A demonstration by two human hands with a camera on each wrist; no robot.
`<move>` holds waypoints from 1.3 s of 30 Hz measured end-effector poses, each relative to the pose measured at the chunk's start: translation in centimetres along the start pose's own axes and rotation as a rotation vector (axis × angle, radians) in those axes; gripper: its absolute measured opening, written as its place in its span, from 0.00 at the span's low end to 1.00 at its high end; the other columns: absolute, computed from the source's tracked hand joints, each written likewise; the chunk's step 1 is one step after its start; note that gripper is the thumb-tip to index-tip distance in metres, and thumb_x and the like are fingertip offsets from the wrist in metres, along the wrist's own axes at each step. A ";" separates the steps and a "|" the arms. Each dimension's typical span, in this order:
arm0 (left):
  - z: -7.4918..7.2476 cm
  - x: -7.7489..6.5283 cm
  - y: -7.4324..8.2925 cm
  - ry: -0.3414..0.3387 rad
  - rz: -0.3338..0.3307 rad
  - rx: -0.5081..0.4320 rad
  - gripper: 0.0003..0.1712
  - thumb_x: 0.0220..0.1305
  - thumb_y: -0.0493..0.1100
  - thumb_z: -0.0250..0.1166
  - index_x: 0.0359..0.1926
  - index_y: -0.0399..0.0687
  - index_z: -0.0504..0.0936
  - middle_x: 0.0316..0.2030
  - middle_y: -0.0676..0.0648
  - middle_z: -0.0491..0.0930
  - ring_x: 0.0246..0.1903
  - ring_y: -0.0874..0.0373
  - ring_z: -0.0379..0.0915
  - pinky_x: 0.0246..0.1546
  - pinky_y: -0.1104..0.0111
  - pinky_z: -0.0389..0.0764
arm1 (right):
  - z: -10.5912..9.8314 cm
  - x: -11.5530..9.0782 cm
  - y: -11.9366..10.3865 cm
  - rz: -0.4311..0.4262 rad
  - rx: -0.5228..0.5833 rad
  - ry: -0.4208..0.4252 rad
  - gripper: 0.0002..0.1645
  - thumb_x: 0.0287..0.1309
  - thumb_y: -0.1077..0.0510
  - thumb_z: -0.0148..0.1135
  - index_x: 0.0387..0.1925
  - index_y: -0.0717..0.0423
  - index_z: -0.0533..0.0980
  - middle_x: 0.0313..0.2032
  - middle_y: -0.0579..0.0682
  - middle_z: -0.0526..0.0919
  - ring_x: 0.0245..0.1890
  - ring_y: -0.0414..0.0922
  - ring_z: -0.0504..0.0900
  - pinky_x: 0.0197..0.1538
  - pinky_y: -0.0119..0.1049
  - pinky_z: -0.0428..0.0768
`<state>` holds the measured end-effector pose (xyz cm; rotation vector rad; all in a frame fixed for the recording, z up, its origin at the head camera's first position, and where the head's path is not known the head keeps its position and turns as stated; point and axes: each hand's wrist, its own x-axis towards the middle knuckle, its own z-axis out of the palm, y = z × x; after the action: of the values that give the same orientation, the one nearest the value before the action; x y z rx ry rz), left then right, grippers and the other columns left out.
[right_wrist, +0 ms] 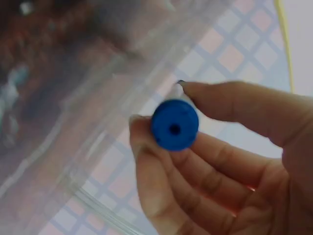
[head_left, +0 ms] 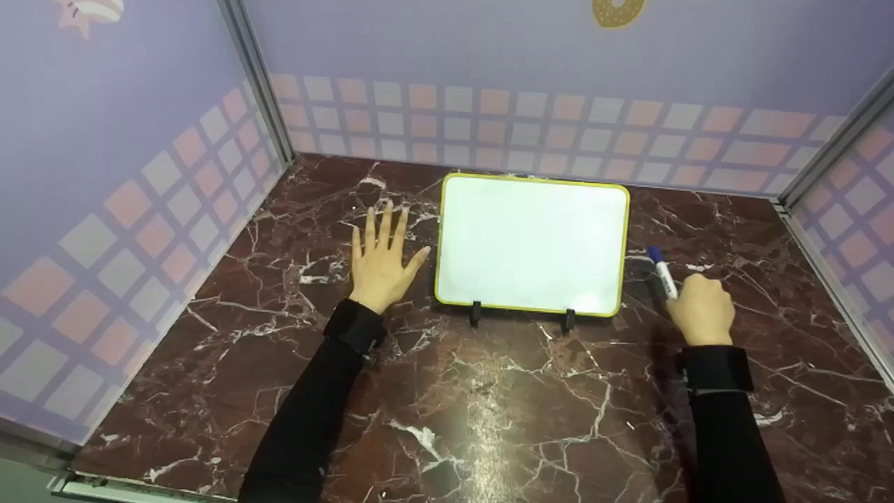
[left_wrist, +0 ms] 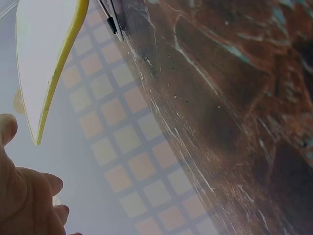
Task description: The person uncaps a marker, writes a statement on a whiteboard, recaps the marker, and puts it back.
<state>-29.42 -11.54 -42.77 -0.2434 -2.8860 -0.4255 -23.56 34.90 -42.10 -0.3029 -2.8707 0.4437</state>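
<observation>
A whiteboard (head_left: 532,244) with a yellow frame leans upright on a stand with two black front clips (head_left: 475,314). To its left, my left hand (head_left: 384,269) is spread with straight fingers and holds nothing; the thumb points toward the board's edge. On the right, my right hand (head_left: 702,309) grips a marker (head_left: 664,274) with a white barrel and a blue cap pointing away and a little left. The right wrist view shows the blue round end (right_wrist: 174,125) of the marker between thumb and curled fingers.
The tabletop (head_left: 489,419) is dark red with white marble veins. Purple walls (head_left: 447,42) with a pink and white checked band enclose it at the back, left and right, joined by grey metal corner posts (head_left: 262,84).
</observation>
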 end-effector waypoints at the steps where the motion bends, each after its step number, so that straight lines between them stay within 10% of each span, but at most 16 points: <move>1: 0.0 0.0 0.1 0.001 0.001 -0.001 0.45 0.74 0.68 0.42 0.80 0.55 0.39 0.80 0.45 0.35 0.79 0.44 0.25 0.79 0.47 0.28 | -0.4 -0.1 -0.1 -0.006 0.015 0.033 0.12 0.51 0.64 0.61 0.24 0.74 0.77 0.29 0.78 0.80 0.30 0.75 0.80 0.26 0.66 0.79; 13: -0.5 0.2 2.1 0.152 0.262 0.014 0.42 0.75 0.62 0.47 0.79 0.49 0.46 0.80 0.44 0.40 0.79 0.45 0.32 0.80 0.49 0.35 | -2.1 -2.4 -6.4 -0.306 0.161 0.382 0.08 0.55 0.68 0.64 0.36 0.71 0.82 0.29 0.67 0.83 0.28 0.67 0.82 0.30 0.63 0.78; 29: 0.1 -2.3 7.4 0.355 0.788 0.104 0.36 0.59 0.52 0.71 0.67 0.51 0.73 0.64 0.48 0.75 0.64 0.53 0.70 0.67 0.60 0.73 | 0.4 -6.3 -12.6 -0.570 0.120 0.184 0.07 0.52 0.68 0.72 0.36 0.63 0.84 0.28 0.56 0.82 0.28 0.54 0.80 0.30 0.50 0.83; 39: 1.3 -2.4 7.5 0.511 0.929 -0.023 0.05 0.67 0.43 0.66 0.40 0.50 0.87 0.38 0.52 0.86 0.39 0.59 0.82 0.44 0.70 0.83 | 0.9 -7.2 -13.4 -0.642 0.127 0.046 0.10 0.55 0.67 0.70 0.40 0.63 0.84 0.32 0.56 0.82 0.29 0.49 0.81 0.32 0.42 0.82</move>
<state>-25.87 -4.34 -42.51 -1.1959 -1.9823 -0.2742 -19.16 20.49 -40.03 0.6042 -2.6708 0.4713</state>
